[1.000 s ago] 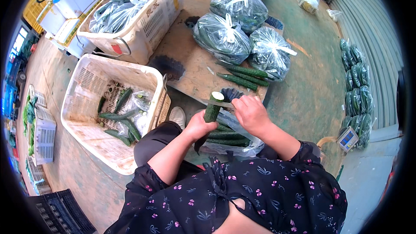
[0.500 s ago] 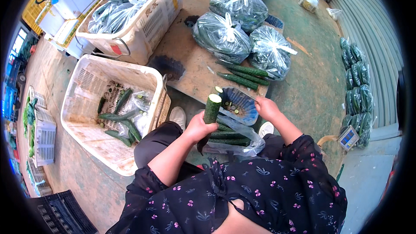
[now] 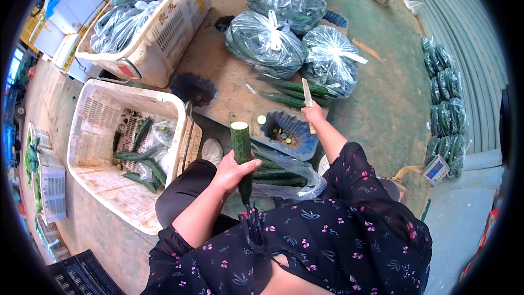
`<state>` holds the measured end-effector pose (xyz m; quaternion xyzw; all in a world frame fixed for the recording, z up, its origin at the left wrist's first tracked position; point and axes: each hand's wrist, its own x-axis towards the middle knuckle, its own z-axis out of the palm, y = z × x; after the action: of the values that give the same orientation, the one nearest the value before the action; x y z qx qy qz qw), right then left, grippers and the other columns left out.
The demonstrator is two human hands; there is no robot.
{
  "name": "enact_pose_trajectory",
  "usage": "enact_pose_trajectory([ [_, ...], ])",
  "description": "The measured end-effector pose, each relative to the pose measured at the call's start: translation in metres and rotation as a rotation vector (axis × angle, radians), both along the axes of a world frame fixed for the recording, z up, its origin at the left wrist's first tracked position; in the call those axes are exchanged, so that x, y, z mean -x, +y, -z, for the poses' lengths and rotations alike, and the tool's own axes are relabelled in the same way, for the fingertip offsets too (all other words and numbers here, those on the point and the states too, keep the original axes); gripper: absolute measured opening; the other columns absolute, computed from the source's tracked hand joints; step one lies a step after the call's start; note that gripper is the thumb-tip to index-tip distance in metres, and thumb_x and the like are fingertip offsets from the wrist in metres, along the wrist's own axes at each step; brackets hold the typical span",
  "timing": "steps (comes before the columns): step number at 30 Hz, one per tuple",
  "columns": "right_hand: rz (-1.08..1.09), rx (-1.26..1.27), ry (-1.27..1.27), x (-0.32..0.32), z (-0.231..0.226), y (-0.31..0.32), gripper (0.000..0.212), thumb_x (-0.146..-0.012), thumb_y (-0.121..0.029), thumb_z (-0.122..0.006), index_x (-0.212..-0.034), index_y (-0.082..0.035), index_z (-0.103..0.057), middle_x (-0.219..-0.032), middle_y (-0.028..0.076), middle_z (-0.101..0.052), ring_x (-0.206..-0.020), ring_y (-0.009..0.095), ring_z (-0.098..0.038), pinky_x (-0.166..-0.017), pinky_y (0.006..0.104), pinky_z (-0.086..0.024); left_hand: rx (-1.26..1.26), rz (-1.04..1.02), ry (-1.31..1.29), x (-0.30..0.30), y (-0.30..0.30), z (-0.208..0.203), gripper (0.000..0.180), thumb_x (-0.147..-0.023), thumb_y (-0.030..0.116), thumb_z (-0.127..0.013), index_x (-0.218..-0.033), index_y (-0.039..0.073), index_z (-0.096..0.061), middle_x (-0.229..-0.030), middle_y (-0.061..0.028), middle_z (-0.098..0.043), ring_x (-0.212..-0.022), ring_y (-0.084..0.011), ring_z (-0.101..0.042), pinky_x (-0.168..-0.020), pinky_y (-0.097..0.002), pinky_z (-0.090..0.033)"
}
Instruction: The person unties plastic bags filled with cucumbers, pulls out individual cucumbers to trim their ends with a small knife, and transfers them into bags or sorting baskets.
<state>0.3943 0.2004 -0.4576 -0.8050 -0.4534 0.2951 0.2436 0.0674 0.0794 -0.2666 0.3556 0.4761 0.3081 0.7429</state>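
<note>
My left hand (image 3: pixel 232 173) is closed round a green cucumber (image 3: pixel 240 141) held upright, its cut pale end facing up. My right hand (image 3: pixel 313 114) grips a knife (image 3: pixel 307 93), its blade pointing away from me above the platform and its handle showing below the fist. A round cucumber slice (image 3: pixel 261 119) lies at the platform's edge. Beside it, several slices and bits sit in a blue ribbed recess (image 3: pixel 305 145). Between my knees, an open clear plastic bag (image 3: pixel 315 183) holds several cucumbers (image 3: pixel 279 178), partly hidden by my left hand and the cucumber.
Three tied bags of cucumbers (image 3: pixel 266 43) and some loose cucumbers (image 3: pixel 281 98) lie on the brown platform (image 3: pixel 229 95). To my left stands a dirty white crate (image 3: pixel 82 147) with cucumbers, a fuller crate (image 3: pixel 164 35) behind it. A scale display (image 3: pixel 435 170) and bagged cucumbers (image 3: pixel 448 112) are at right.
My right hand has moved the knife up and away from me, toward the loose cucumbers. The left hand still grips the cucumber, now lower in view. The whole view has shifted slightly.
</note>
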Motion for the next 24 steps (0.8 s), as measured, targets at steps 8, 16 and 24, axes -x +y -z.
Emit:
enact_pose_trajectory([
  [8, 0.269, 0.203, 0.684, 0.040, -0.005, 0.027, 0.040, -0.080, -0.023, -0.059, -0.116, -0.021, -0.041, -0.070, 0.005, -0.053, -0.048, 0.014, -0.050, -0.043, 0.0294, -0.045, 0.104, -0.091, -0.108, 0.007, 0.003, 0.005, 0.028, -0.071, 0.010, -0.065, -0.093, 0.003, -0.048, -0.076, -0.0040, -0.053, -0.066, -0.0125, -0.053, -0.062, -0.0258, -0.044],
  [16, 0.486, 0.024, 0.829, 0.061, 0.003, 0.019, 0.034, -0.082, -0.016, -0.055, -0.113, -0.017, -0.043, -0.068, 0.003, -0.049, -0.048, 0.013, -0.047, -0.042, 0.0284, -0.043, 0.085, -0.105, -0.123, 0.008, 0.005, 0.007, 0.028, -0.071, 0.009, -0.064, -0.094, 0.003, -0.048, -0.077, -0.0042, -0.054, -0.067, -0.0134, -0.054, -0.063, -0.0269, -0.045],
  [24, 0.384, 0.098, 0.821, 0.055, 0.002, 0.012, 0.039, -0.080, -0.013, -0.056, -0.115, -0.019, -0.041, -0.073, 0.002, -0.049, -0.056, 0.013, -0.049, -0.047, 0.0305, -0.046, 0.103, -0.107, -0.160, 0.009, -0.001, 0.008, 0.029, -0.071, 0.008, -0.064, -0.094, 0.003, -0.048, -0.076, -0.0048, -0.054, -0.068, -0.0136, -0.054, -0.063, -0.0271, -0.045],
])
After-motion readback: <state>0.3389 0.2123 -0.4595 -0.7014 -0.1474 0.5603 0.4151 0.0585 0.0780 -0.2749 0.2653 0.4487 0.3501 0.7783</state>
